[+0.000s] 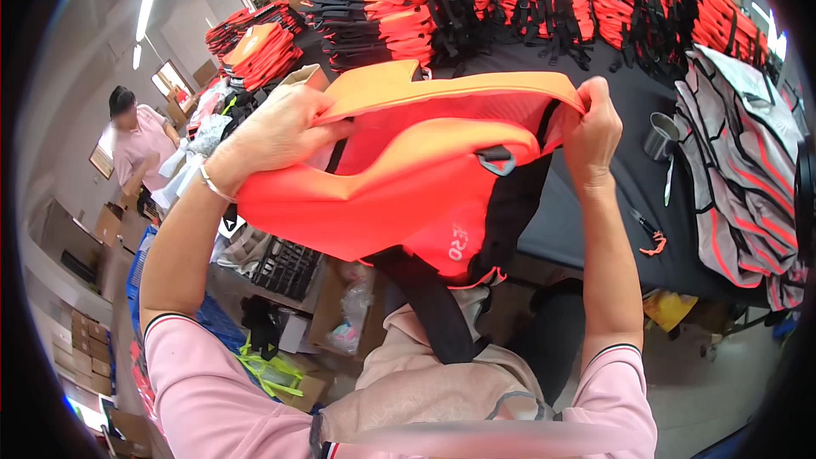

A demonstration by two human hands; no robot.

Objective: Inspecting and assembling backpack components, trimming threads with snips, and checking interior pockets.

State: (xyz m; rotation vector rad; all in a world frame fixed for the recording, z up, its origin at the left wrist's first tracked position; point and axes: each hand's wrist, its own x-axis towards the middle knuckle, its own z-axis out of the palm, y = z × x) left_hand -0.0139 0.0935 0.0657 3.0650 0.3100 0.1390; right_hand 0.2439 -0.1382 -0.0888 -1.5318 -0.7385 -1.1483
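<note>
An orange-red and black fabric bag (365, 208) hangs in front of me above my lap, its opening stretched wide and its inside partly showing. My left hand (285, 132) is closed on the left side of its rim, the thumb reaching inside the edge. At the right end of the same rim, my right hand (595, 132) is closed in a fist around the fabric. A small dark loop with a grey tab sits on the bag's right side. Below it, a wide black strap (429, 310) dangles onto my apron (408, 370).
Tall stacks of orange and black pieces (544, 0) line the back of the dark table (578, 212). At right are a metal cup (660, 138), thread snips (643, 221) and grey pieces with orange trim (739, 187). A co-worker (140, 144) stands far left; a cardboard box (327, 310) lies below.
</note>
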